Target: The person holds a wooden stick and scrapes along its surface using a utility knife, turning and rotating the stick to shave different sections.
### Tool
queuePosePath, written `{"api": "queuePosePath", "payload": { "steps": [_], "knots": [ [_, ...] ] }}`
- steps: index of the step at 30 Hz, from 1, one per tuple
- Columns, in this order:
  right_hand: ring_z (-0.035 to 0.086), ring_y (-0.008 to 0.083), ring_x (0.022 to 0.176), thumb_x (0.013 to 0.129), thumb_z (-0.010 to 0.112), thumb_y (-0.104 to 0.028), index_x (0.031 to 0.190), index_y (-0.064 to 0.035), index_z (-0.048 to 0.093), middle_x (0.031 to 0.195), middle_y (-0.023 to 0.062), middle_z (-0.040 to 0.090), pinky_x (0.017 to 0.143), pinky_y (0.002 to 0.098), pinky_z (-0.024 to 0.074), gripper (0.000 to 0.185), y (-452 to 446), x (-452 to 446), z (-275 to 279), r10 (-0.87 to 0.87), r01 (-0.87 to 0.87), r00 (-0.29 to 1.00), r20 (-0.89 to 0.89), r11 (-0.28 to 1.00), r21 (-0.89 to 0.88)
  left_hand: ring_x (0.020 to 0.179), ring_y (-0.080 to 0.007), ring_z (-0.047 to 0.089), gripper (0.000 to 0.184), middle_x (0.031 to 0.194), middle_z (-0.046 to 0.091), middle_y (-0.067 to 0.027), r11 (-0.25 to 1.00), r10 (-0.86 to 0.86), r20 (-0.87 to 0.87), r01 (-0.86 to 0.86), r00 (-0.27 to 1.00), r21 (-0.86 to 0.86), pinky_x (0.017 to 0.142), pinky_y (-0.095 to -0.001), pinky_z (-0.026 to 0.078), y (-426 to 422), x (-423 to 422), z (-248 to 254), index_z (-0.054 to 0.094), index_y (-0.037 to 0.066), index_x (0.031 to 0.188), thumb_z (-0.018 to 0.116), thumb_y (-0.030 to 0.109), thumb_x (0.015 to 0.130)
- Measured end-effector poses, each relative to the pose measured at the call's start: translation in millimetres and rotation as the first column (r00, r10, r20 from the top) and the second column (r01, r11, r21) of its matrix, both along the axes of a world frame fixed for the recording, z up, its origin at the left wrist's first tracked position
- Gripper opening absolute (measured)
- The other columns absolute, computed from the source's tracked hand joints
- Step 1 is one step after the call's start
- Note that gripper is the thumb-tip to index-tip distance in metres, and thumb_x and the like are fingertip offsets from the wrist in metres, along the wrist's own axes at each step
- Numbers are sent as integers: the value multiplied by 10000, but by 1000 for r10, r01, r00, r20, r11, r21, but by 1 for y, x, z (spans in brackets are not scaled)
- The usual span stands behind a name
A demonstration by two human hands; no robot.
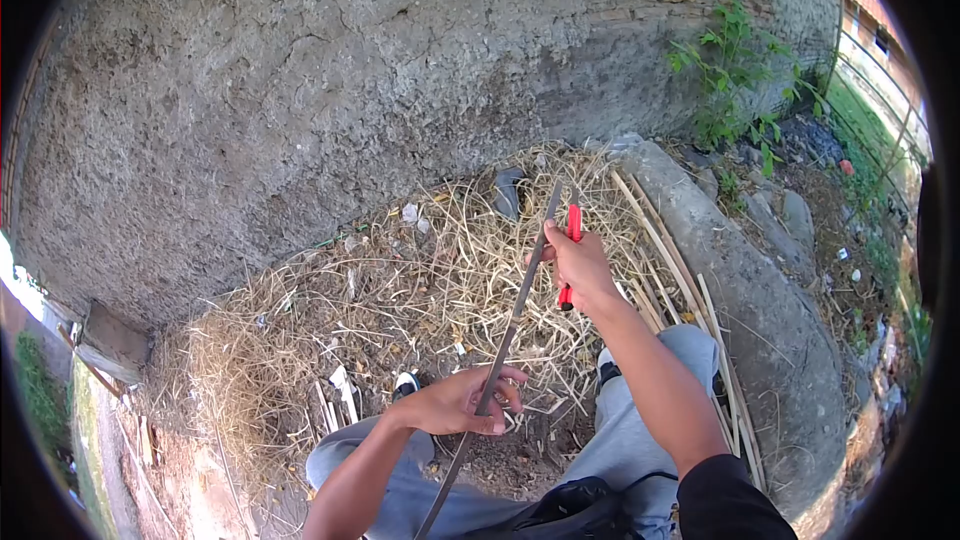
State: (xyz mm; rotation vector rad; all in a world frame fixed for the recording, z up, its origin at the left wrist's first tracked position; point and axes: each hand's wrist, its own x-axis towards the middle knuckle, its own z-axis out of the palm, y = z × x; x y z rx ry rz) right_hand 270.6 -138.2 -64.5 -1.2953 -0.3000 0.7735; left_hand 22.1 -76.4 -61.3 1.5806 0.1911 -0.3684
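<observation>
A long, thin, dark bamboo strip (513,325) runs slantwise from between my knees up to my right hand. My right hand (582,265) is closed around a red utility knife (574,224), its blade end pointing toward the wall. The thumb and fingers of that same hand also pinch the strip near its upper end. Lower down, my left hand (462,402) curls loosely about the strip, which passes between thumb and fingers. Part of the knife's handle is hidden by my right hand.
A rough plastered wall (330,90) rises in front. Pale shavings (400,290) cover the ground. Split bamboo lengths (670,255) lie at the right beside a large stone (745,310). A dark grey object (508,193) lies near the wall, and a green plant (735,65) grows at its foot.
</observation>
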Motion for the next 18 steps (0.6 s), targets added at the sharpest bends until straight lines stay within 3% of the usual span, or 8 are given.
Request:
{"api": "queuePosePath", "payload": {
  "steps": [2, 5, 8, 12, 18],
  "knots": [
    [300, 90, 362, 989, 566, -329, 765, -13, 587, 623, 115, 625, 372, 281, 267, 388, 1, -1, -2, 24, -24, 1000, -5, 1000, -18, 900, -178, 639, 546, 1065, 634, -109, 999, -16, -9, 16, 1000, -46, 813, -317, 536, -1, -2, -6, 421, 3, 1316, 689, -30, 841],
    [306, 87, 368, 990, 565, -328, 798, -16, 582, 652, 122, 635, 375, 278, 264, 367, 6, 3, -12, 22, -24, 996, -87, 999, -23, 852, -176, 645, 399, 1029, 655, -126, 992, 46, 51, -39, 998, -124, 796, -311, 532, -10, -4, 2, 436, 5, 1208, 579, -107, 853],
    [329, 69, 379, 1009, 532, -321, 878, -45, 587, 739, 123, 643, 374, 252, 289, 310, 10, 1, -13, 112, -111, 969, -218, 994, 17, 858, -173, 643, 379, 1031, 657, -138, 995, 47, 29, -44, 998, -91, 787, -312, 529, -17, -3, 2, 416, 15, 1188, 518, -127, 851],
    [329, 61, 388, 1007, 534, -333, 883, -57, 584, 713, 103, 626, 377, 244, 282, 307, 22, -2, -16, 159, -154, 947, -279, 987, 39, 818, -153, 616, 421, 1044, 639, -119, 996, 56, 31, -53, 998, -77, 737, -288, 498, -15, -6, -8, 376, 30, 1203, 492, -121, 829],
    [338, 55, 390, 982, 575, -372, 876, -77, 583, 714, 92, 641, 382, 245, 298, 313, 23, -10, -10, 52, -15, 950, -307, 992, 122, 800, -146, 620, 532, 1049, 643, -95, 999, -1, 55, -2, 998, 51, 678, -273, 495, 8, 3, -18, 364, 33, 1270, 602, -34, 798]
  ]
}}
